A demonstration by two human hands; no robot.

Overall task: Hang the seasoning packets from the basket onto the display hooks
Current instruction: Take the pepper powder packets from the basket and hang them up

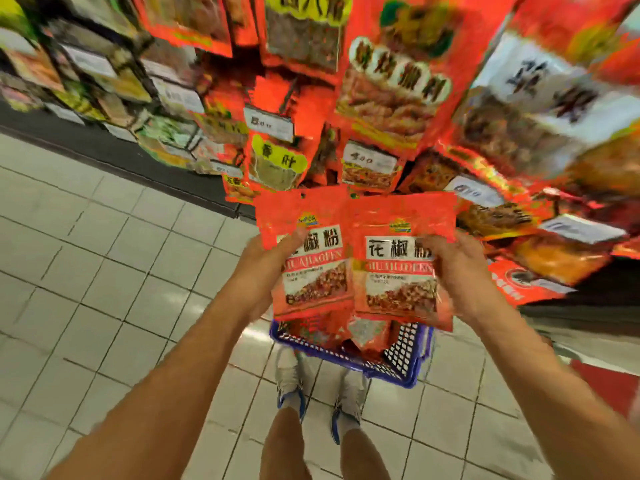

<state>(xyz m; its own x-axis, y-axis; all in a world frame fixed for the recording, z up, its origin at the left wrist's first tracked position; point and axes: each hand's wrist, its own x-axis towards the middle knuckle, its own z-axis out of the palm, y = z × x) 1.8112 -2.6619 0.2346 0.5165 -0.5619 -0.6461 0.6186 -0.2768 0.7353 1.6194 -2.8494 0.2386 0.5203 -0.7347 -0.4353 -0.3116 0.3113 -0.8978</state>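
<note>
We hold two red seasoning packets side by side in front of the display, one in each of our hands. Our left hand [273,258] grips the left packet [308,258] by its left edge, the thumb curled over the front near the white label and the fingers hidden behind. Our right hand [450,268] grips the right packet [398,265] by its right edge in the same way, thumb on the front and fingers behind. The two packets overlap slightly at the middle, the right one lying over the edge of the left one, and both stand upright with their printed fronts toward us. Below them, on the tiled floor [104,271], sits a blue basket [405,358] with perforated walls, just ahead of our shoes [291,386]; a few more red packets [367,337] lie inside it, partly hidden by the two we hold. Above and beyond the held packets, the display rack [325,150] carries many hanging red packets, among them a packet with a yellow label [277,164] at the lower left of the rack and a smaller packet [372,168] right beside it, with white price tags [268,124] set between the rows. The hooks themselves are too blurred for us to make out. To the left, further shelves [86,74] of goods run along the aisle, also blurred.
</note>
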